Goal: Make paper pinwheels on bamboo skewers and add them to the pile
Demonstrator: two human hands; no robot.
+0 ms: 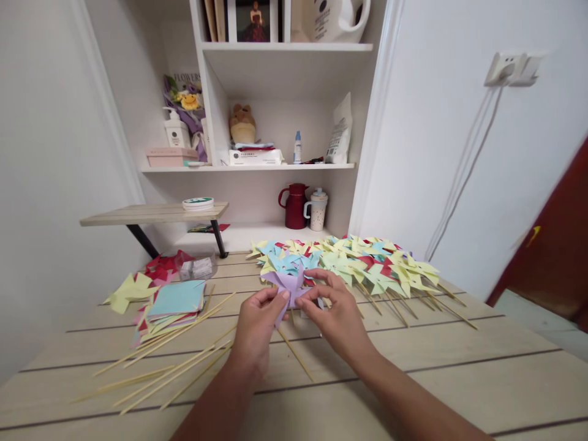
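A purple paper pinwheel [289,282] is held up in front of me, its blades folded to the middle. My left hand [257,324] pinches its lower left side between thumb and fingers. My right hand [339,312] has thumb and fingertips closed on its right edge. A wooden stick [296,356] slants out below the pinwheel; whether it is joined to it, I cannot tell. Just behind my hands lies a large pile of finished pinwheels on sticks [374,269] in yellow, green, blue and red.
Loose wooden sticks [172,376] lie at the left, beside a stack of coloured paper squares [178,299]. Beyond are a yellow folded paper [131,293], red paper pieces [165,267] and a clear box [197,268]. A small raised shelf [138,214] stands at the back left.
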